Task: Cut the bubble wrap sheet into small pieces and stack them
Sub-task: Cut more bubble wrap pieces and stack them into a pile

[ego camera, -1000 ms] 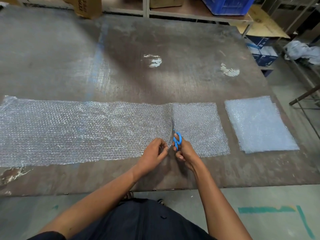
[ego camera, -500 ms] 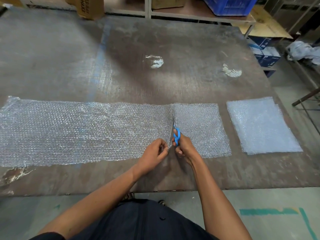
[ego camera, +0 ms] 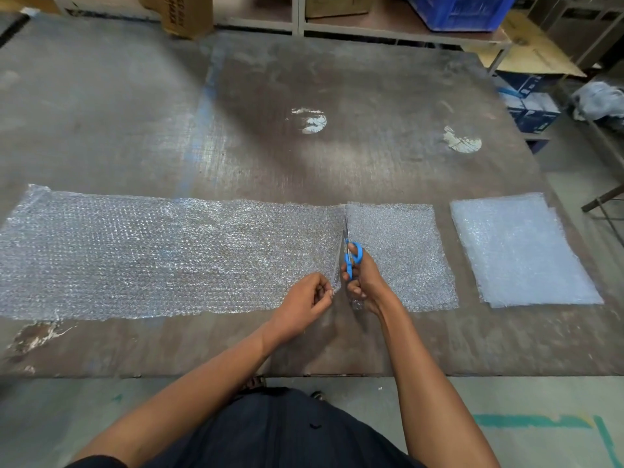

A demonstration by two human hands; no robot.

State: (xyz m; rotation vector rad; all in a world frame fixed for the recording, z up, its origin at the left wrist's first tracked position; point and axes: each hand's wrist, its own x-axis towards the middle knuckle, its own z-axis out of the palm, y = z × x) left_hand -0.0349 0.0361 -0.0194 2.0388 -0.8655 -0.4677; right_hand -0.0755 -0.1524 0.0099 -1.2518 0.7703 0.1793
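**Mid-cut across the bubble wrap strip**

Right, we see the right hand (ego camera: 363,282) with fingers curled through the blue handles of the scissors (ego camera: 349,256), blades pointing away from the body and partway across the bubble wrap sheet (ego camera: 152,255). Left hand (ego camera: 304,304) pinches the near cut edge just left of the blades, lifting it slightly; we judge that keeps the film taut so the blades shear instead of folding it.

Sheet lies flat along the near part of the counter (ego camera: 337,157), long side running left to right. The section right of the blades (ego camera: 398,251) looks nearly freed, only the far edge seems uncut, though we cannot tell exactly.

Stack of cut pieces (ego camera: 520,251) sits on the counter right of that section, apart from it, edges roughly aligned with 1 lower piece peeking out. We judge it is kept on the scissor side for a short carry.

Containers: blue crate (ego camera: 459,10) on the back shelf, contents not visible; cardboard box (ego camera: 185,15) at the far counter edge, contents hidden.
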